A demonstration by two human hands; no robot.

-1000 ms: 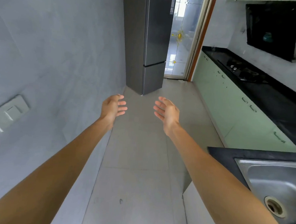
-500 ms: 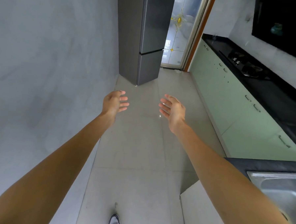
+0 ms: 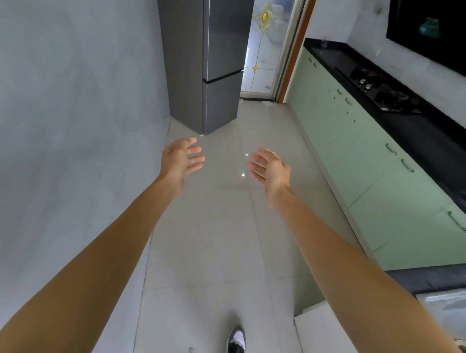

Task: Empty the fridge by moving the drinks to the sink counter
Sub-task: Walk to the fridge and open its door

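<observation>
A tall dark grey fridge [image 3: 222, 54] stands against the left wall at the far end of the kitchen, both doors closed. No drinks are visible. My left hand [image 3: 180, 160] and my right hand [image 3: 271, 167] are stretched out in front of me over the floor, palms facing each other, fingers apart, holding nothing. Both are well short of the fridge. The steel sink [image 3: 451, 306] and its dark counter [image 3: 434, 278] show at the lower right edge, partly behind my right arm.
Pale green cabinets [image 3: 367, 167] with a black worktop and a hob [image 3: 379, 89] run along the right side. A grey wall [image 3: 67, 113] bounds the left. A glass door [image 3: 263, 43] is beside the fridge. My shoe [image 3: 236, 344] is on the tiled floor.
The view has advanced down the kitchen: the fridge looks nearer and the sink has slid to the lower right edge. A shoe has stepped into view. Both hands stay open and empty.
</observation>
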